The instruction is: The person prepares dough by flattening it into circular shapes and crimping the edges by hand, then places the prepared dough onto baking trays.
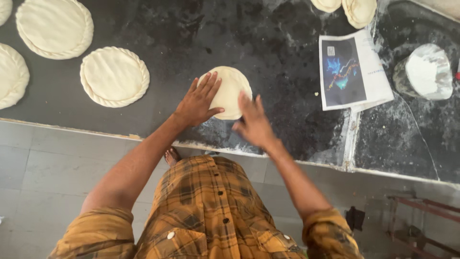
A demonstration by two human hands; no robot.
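Observation:
A pale round disc of dough [231,88] lies on the dark, flour-dusted counter [201,43] near its front edge. My left hand [199,100] rests flat on the disc's left side, fingers spread. My right hand [253,123] hovers at the disc's lower right edge, blurred, fingers together and extended. Neither hand grips anything.
Finished dough rounds with crimped edges [114,76] [55,28] [12,76] lie at the left of the counter. Two more pieces [359,10] sit at the top. A printed paper [352,71] and a flour-coated round container [425,72] lie at the right. A metal frame [421,225] stands on the floor.

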